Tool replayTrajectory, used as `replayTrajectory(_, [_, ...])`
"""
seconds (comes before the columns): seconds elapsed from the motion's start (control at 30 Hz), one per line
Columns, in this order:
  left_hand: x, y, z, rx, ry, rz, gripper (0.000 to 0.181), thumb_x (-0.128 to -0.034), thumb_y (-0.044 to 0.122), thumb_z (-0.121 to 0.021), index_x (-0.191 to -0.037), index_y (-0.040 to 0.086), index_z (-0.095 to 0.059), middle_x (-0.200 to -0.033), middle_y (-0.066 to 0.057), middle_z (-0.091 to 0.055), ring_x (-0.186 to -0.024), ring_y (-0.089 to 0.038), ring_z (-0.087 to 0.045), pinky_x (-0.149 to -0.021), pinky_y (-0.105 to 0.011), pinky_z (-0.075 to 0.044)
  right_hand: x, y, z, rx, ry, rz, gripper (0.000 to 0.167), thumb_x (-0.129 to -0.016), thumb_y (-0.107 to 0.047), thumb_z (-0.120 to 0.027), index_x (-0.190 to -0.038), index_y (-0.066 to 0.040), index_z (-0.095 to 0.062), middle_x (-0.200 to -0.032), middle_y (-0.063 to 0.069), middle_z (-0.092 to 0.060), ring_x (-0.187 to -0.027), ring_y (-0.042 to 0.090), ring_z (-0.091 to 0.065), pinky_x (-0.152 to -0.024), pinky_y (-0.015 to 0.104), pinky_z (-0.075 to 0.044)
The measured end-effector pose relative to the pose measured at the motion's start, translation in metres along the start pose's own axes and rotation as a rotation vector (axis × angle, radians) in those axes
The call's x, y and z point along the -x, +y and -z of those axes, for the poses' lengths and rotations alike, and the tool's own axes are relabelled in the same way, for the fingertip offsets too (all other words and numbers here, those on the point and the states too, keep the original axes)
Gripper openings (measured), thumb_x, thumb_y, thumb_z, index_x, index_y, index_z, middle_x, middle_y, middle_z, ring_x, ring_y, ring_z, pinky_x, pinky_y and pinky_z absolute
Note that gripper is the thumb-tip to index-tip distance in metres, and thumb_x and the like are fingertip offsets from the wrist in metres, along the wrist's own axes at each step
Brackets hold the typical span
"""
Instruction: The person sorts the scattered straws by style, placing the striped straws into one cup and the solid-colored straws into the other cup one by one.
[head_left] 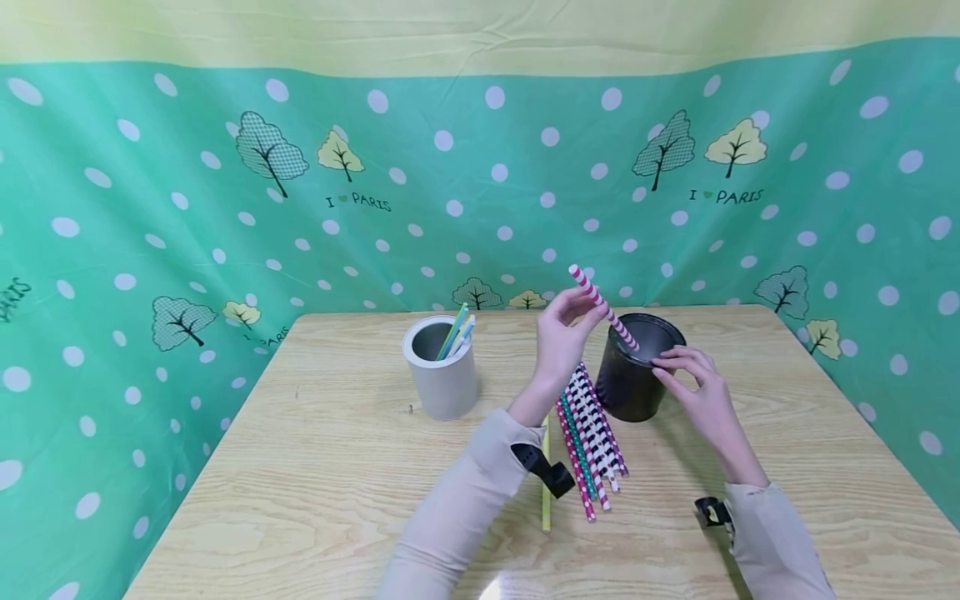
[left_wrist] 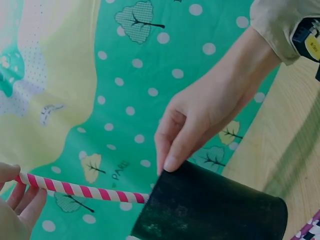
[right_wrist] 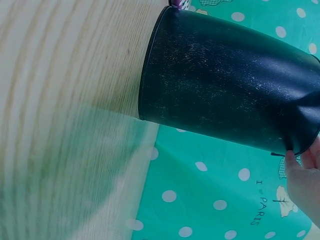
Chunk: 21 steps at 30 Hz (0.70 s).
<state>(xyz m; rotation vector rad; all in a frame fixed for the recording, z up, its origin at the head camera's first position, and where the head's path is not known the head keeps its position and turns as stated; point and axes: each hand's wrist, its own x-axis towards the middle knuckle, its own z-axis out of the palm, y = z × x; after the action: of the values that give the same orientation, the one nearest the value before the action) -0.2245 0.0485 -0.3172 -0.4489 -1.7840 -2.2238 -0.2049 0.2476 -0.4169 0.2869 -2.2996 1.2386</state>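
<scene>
A pink-and-white striped straw (head_left: 604, 308) is pinched in my left hand (head_left: 562, 337), its lower end inside the mouth of the black cup (head_left: 630, 387). In the left wrist view the striped straw (left_wrist: 85, 190) slants from the left fingertips to the rim of the black cup (left_wrist: 215, 205). My right hand (head_left: 701, 396) pinches the cup's rim between thumb and fingers. The right wrist view shows that hand (right_wrist: 305, 182) at the rim of the upright black cup (right_wrist: 225, 80).
Left of my arms stands a white cup (head_left: 444, 387) holding several thin sticks (head_left: 453, 333). Several patterned straws (head_left: 588, 433) lie side by side on the wooden table (head_left: 300, 492), with a yellow straw (head_left: 546, 492) beside them. A green dotted cloth (head_left: 420, 200) hangs behind.
</scene>
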Motion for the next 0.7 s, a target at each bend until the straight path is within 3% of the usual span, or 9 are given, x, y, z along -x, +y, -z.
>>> replayTrajectory(0.1, [-0.003, -0.014, 0.001, -0.011, -0.005, -0.016, 0.029, -0.0764, -0.001, -0.064, -0.104, -0.004, -0.059, -0.102, -0.018, -0.062, -0.087, -0.018, -0.061, -0.080, -0.023, -0.049, 0.000, 0.000, 0.000, 0.000, 0.000, 0.004, 0.016, -0.081, -0.010, -0.063, -0.093, 0.000, -0.066, -0.103, 0.009, -0.054, -0.105, 0.002, -0.036, -0.089, 0.013, -0.028])
replayTrajectory(0.33, [-0.003, -0.022, 0.000, -0.037, -0.036, -0.025, 0.028, -0.0773, 0.002, -0.064, -0.104, -0.005, -0.060, -0.102, -0.020, -0.062, -0.088, -0.021, -0.061, -0.080, -0.023, -0.049, 0.000, 0.001, 0.000, -0.004, 0.002, 0.012, 0.018, -0.081, -0.010, -0.063, -0.094, 0.001, -0.065, -0.103, 0.009, -0.054, -0.107, 0.002, -0.037, -0.091, 0.013, -0.027])
replayTrajectory(0.5, [0.001, -0.015, -0.001, -0.063, -0.053, -0.015, 0.026, -0.0784, -0.001, -0.062, -0.104, -0.008, -0.060, -0.100, -0.021, -0.062, -0.090, -0.027, -0.061, -0.081, -0.024, -0.048, 0.000, 0.001, 0.000, -0.005, 0.011, 0.014, 0.017, -0.080, -0.009, -0.064, -0.093, 0.002, -0.065, -0.102, 0.008, -0.054, -0.108, 0.001, -0.037, -0.092, 0.013, -0.026])
replayTrajectory(0.7, [0.007, -0.009, -0.001, -0.106, -0.055, 0.021, 0.022, -0.0786, -0.002, -0.062, -0.100, -0.009, -0.061, -0.097, -0.021, -0.063, -0.088, -0.025, -0.061, -0.078, -0.020, -0.048, 0.000, 0.001, 0.000, -0.026, 0.009, 0.021, 0.017, -0.081, -0.011, -0.063, -0.093, 0.001, -0.065, -0.103, 0.008, -0.054, -0.109, 0.006, -0.037, -0.093, 0.014, -0.027])
